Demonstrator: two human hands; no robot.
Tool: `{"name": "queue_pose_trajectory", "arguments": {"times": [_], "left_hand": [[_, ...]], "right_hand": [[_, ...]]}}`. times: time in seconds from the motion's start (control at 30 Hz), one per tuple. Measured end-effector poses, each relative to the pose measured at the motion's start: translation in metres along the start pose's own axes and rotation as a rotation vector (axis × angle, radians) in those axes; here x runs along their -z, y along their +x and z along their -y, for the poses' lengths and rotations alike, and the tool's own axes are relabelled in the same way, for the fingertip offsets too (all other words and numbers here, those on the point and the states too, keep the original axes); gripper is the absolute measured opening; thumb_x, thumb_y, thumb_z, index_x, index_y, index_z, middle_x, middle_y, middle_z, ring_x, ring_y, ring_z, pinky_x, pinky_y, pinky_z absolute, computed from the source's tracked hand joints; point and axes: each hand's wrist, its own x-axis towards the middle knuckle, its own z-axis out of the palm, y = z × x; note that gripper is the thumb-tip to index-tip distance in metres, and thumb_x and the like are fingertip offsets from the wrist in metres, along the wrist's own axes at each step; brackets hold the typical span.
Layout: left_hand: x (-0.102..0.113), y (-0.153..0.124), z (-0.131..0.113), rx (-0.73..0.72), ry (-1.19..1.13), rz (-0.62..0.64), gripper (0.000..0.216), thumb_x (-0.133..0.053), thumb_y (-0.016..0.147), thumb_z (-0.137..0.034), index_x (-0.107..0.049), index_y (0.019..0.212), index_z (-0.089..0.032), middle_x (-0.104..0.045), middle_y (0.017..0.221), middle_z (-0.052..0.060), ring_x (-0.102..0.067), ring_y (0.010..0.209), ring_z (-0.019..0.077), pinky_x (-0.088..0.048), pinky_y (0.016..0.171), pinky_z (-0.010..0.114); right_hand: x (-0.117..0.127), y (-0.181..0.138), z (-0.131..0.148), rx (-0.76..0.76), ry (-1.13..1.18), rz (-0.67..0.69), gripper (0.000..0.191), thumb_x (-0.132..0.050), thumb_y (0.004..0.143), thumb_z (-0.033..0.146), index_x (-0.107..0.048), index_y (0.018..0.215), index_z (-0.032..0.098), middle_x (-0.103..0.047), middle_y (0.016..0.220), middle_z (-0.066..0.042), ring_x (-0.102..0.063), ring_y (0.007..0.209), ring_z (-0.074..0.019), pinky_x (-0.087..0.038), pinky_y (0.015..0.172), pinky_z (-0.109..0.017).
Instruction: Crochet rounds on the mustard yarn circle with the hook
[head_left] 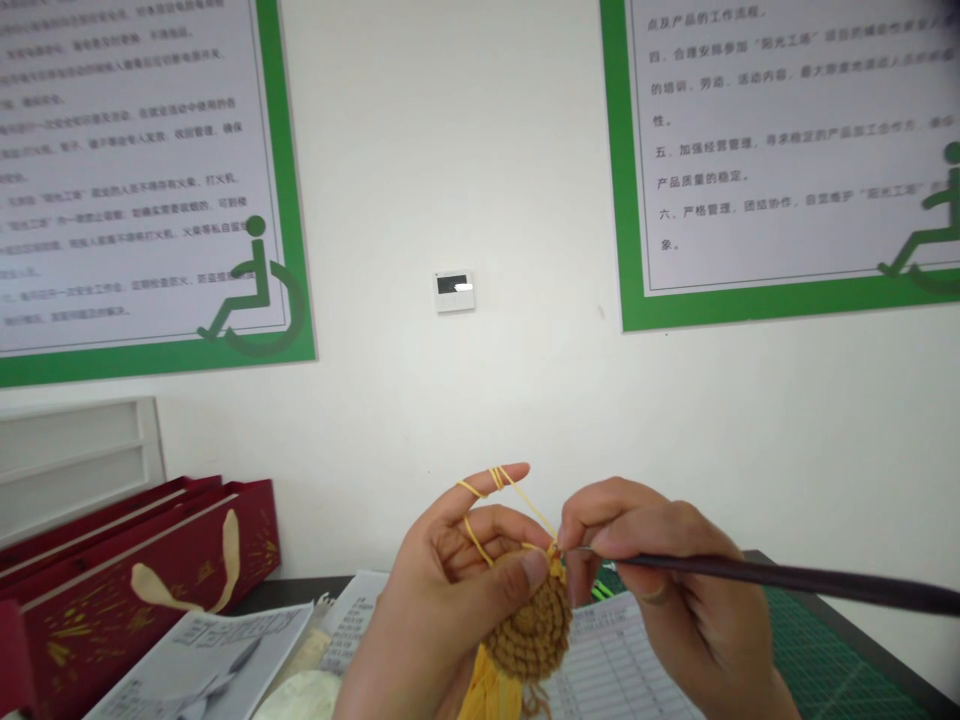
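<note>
My left hand (450, 600) pinches the upper edge of a round brown crochet piece (531, 625) between thumb and fingers. Yellow yarn (531, 500) is wound round its raised index finger and runs down to the top of the piece. In my right hand (675, 570) is a crochet hook (787, 577) with a long dark handle pointing right. Its thin metal tip meets the yarn at the piece's upper edge. Below the piece hangs a bundle of yellow strands (491, 690), partly behind my left hand.
Dark red gift bags (150, 600) with cream handles stand on the left. Printed sheets (210, 660) and a pale round object (300, 695) lie on the table. A green cutting mat (817, 660) is at right. Behind are a wall, a small control panel (454, 292) and two green-framed posters (626, 200).
</note>
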Motion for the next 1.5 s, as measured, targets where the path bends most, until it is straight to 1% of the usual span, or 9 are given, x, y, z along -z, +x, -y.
{"name": "queue_pose_trajectory", "arguments": {"times": [0.3, 0.53, 0.6, 0.73, 0.9, 1.0, 1.2, 1.4, 1.5], "left_hand": [[-0.005, -0.004, -0.002, -0.016, -0.084, 0.002, 0.062, -0.093, 0.071, -0.011, -0.071, 0.128, -0.019, -0.078, 0.084, 0.003, -0.07, 0.069, 0.014, -0.051, 0.067, 0.026], [-0.008, -0.002, 0.003, -0.051, -0.156, -0.04, 0.066, -0.095, 0.068, -0.01, -0.073, 0.129, -0.02, -0.077, 0.082, 0.003, -0.07, 0.071, 0.0143, -0.053, 0.069, 0.025], [-0.009, 0.0, 0.007, -0.07, -0.172, -0.053, 0.071, -0.097, 0.064, -0.012, -0.071, 0.13, -0.017, -0.076, 0.079, 0.003, -0.07, 0.072, 0.0169, -0.054, 0.069, 0.028], [-0.017, 0.002, 0.013, -0.103, -0.15, -0.12, 0.077, -0.097, 0.064, -0.013, -0.064, 0.134, -0.013, -0.077, 0.078, 0.003, -0.069, 0.067, 0.0172, -0.055, 0.066, 0.03], [-0.029, -0.004, 0.016, -0.237, 0.03, -0.214, 0.091, -0.087, 0.078, -0.02, -0.039, 0.155, -0.028, -0.077, 0.082, 0.001, -0.066, 0.067, 0.0166, -0.054, 0.065, 0.03], [-0.031, -0.007, 0.017, -0.297, 0.162, -0.304, 0.092, -0.085, 0.08, -0.022, -0.036, 0.157, -0.038, -0.075, 0.085, -0.002, -0.067, 0.074, 0.0184, -0.055, 0.072, 0.031], [-0.027, -0.007, 0.008, -0.312, 0.249, -0.309, 0.076, -0.086, 0.079, -0.021, -0.052, 0.146, -0.029, -0.073, 0.078, -0.002, -0.058, 0.066, 0.0138, -0.047, 0.061, 0.025], [-0.022, -0.004, 0.003, -0.267, 0.131, -0.2, 0.065, -0.086, 0.078, -0.016, -0.059, 0.137, -0.022, -0.072, 0.075, -0.001, -0.059, 0.062, 0.0127, -0.044, 0.057, 0.023], [-0.019, -0.003, 0.004, -0.241, 0.081, -0.173, 0.064, -0.087, 0.077, -0.016, -0.062, 0.136, -0.022, -0.072, 0.077, 0.0, -0.064, 0.066, 0.0146, -0.046, 0.061, 0.025]], "right_hand": [[-0.003, 0.0, -0.006, 0.093, -0.106, -0.01, 0.026, -0.052, 0.106, 0.026, -0.065, 0.125, 0.037, -0.071, 0.101, -0.004, -0.067, 0.07, -0.017, -0.056, 0.065, -0.034], [-0.012, -0.002, -0.017, 0.154, -0.205, -0.1, 0.035, -0.072, 0.09, 0.011, -0.072, 0.116, 0.035, -0.072, 0.099, -0.003, -0.07, 0.085, -0.021, -0.059, 0.07, -0.034], [-0.018, -0.008, -0.022, 0.113, -0.183, -0.151, 0.037, -0.072, 0.09, 0.008, -0.073, 0.112, 0.037, -0.07, 0.101, -0.003, -0.069, 0.077, -0.0183, -0.059, 0.066, -0.032], [-0.034, -0.016, -0.032, 0.144, -0.217, -0.348, 0.027, -0.064, 0.094, 0.011, -0.072, 0.109, 0.033, -0.063, 0.071, 0.0, -0.057, 0.053, -0.0168, -0.049, 0.045, -0.029], [-0.042, -0.012, -0.029, 0.282, -0.447, -0.462, 0.043, -0.067, 0.086, 0.005, -0.072, 0.119, 0.033, -0.068, 0.079, -0.003, -0.062, 0.06, -0.0179, -0.054, 0.05, -0.03], [-0.038, -0.009, -0.022, 0.279, -0.526, -0.439, 0.033, -0.066, 0.087, 0.006, -0.072, 0.112, 0.028, -0.07, 0.082, -0.006, -0.068, 0.067, -0.0196, -0.057, 0.055, -0.03], [-0.026, -0.007, -0.011, -0.014, -0.219, -0.442, 0.01, -0.057, 0.102, 0.023, -0.067, 0.102, 0.026, -0.063, 0.072, 0.0, -0.061, 0.06, -0.0151, -0.049, 0.056, -0.027], [-0.03, 0.013, -0.009, -0.528, 0.496, -0.441, 0.034, -0.063, 0.1, 0.048, -0.061, 0.08, 0.02, -0.052, 0.06, 0.006, -0.042, 0.042, -0.0051, -0.031, 0.042, -0.017], [-0.036, 0.019, -0.01, -0.684, 0.653, -0.425, 0.043, -0.073, 0.091, 0.054, -0.058, 0.074, 0.018, -0.05, 0.059, 0.007, -0.037, 0.043, -0.0032, -0.029, 0.043, -0.016]]}}
